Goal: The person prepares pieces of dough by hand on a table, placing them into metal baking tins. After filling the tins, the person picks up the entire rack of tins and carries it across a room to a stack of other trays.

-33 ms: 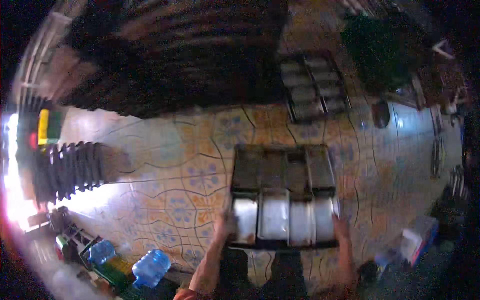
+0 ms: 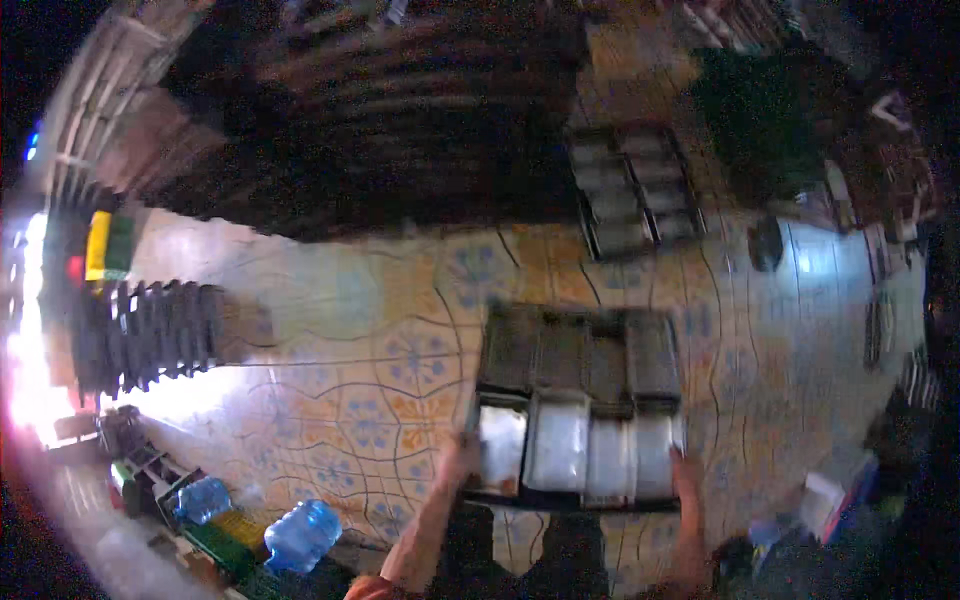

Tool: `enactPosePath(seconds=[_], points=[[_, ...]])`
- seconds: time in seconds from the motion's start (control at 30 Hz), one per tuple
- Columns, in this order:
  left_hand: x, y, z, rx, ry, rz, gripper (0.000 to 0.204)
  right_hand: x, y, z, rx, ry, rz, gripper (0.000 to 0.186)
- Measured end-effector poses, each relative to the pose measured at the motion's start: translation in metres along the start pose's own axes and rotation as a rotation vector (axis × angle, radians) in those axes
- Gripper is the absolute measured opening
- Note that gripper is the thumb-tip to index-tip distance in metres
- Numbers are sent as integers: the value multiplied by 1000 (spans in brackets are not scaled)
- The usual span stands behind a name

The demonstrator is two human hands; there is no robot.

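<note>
My left hand [image 2: 461, 458] grips the left side of a dark rectangular tray [image 2: 545, 499], and my right hand [image 2: 686, 474] holds its right side. The tray hangs in front of my legs, with two rows of oblong sections. White or pale, shiny pieces [image 2: 556, 447] fill the near row; grey-brown pieces [image 2: 556, 350] lie in the far row. Blur keeps me from making out what they are. Fingers of both hands are partly hidden by the tray's edges.
A similar dark tray [image 2: 650, 235] lies on the patterned tile floor [image 2: 400, 355] ahead. Long dark stacked rows [image 2: 390, 130] stand beyond, with a dark ridged stack [image 2: 150, 335] at left. Clear blue water jugs [image 2: 303, 537] sit at lower left; a green heap [image 2: 755, 125] rises far right.
The tray and both hands appear slightly farther right and lower in the picture, and the far surroundings have shifted a little too. Both hands keep their hold on the tray.
</note>
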State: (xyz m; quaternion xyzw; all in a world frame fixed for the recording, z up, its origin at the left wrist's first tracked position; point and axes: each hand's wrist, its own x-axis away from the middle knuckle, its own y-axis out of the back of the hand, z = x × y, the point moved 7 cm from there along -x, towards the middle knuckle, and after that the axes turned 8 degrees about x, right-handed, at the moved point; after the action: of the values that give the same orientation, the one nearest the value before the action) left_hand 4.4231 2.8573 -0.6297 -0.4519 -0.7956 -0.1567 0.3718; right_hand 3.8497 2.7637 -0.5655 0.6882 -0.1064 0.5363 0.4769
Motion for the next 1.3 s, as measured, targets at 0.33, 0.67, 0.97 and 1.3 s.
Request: enactPosePath(seconds=[0.33,0.67,0.97,1.3], points=[[187,-218,-201,-1132,-356,398,49,147,92,-21,-89,288,-186,57],[255,-442,-154,-1244,-396,670,53,179,189,-196,-301,234,-274,58],[341,-668,-123,-1378,-288,825,57,211,261,-449,-496,-4,-416,59],[367,-968,9,-1498,-253,1172,59,124,485,-533,-523,-79,-634,61]])
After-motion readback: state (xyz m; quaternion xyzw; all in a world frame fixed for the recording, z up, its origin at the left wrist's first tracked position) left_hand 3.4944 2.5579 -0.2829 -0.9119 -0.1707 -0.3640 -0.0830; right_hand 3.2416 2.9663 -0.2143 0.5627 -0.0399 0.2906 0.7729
